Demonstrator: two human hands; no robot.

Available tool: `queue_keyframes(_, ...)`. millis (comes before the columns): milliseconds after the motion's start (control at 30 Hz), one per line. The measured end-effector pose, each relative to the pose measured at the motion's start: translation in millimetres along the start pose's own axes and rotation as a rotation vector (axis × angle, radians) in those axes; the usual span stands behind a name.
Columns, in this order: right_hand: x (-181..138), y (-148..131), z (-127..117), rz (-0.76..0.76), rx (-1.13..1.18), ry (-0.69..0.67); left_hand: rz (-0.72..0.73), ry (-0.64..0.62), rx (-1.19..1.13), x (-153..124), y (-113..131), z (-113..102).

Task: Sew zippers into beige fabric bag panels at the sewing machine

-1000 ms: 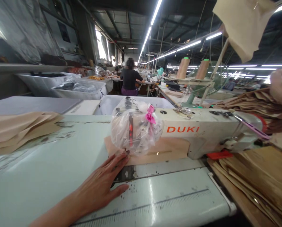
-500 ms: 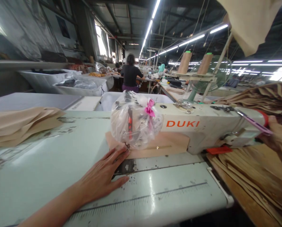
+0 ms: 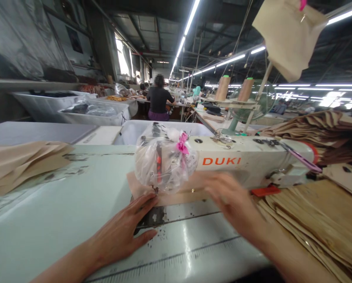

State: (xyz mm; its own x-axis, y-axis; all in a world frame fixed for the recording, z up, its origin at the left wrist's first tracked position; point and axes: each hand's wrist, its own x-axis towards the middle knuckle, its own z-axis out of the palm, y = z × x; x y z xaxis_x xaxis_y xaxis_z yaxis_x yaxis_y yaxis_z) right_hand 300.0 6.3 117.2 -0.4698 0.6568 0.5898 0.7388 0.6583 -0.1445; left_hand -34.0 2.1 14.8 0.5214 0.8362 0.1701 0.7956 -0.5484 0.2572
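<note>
My left hand (image 3: 125, 228) lies with its fingers stretched out, the fingertips resting on a tan sheet piece (image 3: 176, 198) beside the presser foot (image 3: 155, 190). That piece lies flat on the bed of the sewing machine (image 3: 223, 151), under the needle area. A clear plastic bag (image 3: 164, 161) with a pink bow (image 3: 182, 143) covers the machine's head. Over the right part of the tan piece is my right hand (image 3: 230, 196), its fingers pointing left and smeared by motion. Whether it touches the piece or holds anything cannot be made out.
Tan pieces (image 3: 25, 165) lie at the table's left. More tan stacks (image 3: 326, 220) stand at the right, with brown layers (image 3: 320, 131) behind. A purple-handled tool (image 3: 301, 158) rests on the machine. Thread cones (image 3: 223, 88) stand behind it. A person (image 3: 159, 100) sits farther back.
My right hand has moved left from beside the machine's right end to over the tan piece. My left hand stays by the presser foot. The whole view has shifted slightly.
</note>
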Motion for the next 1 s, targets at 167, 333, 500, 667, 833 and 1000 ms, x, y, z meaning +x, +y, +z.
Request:
queue_keyframes(167, 21, -26, 127, -0.127, 0.128, -0.286, 0.004, 0.025, -0.039, -1, -1, 1)
queue_keyframes(333, 23, -17, 145, -0.116, 0.248, -0.328, -0.017, -0.003, -0.044, -2, -2, 1)
queue_keyframes(500, 26, -19, 148, -0.035, 0.321, -0.344, 0.001, 0.012, -0.026, -2, -5, 3)
queue_keyframes(667, 31, -20, 149, -0.063, 0.394, -0.302, 0.045, 0.031, -0.016, 0, -13, 3)
queue_keyframes(833, 31, -20, 145, -0.095, 0.396, -0.261, 0.094, 0.026, 0.022, 8, -20, 0)
queue_keyframes(1000, 27, -18, 148, -0.034, 0.313, -0.254, 0.148, 0.187, 0.145, 22, -24, 5)
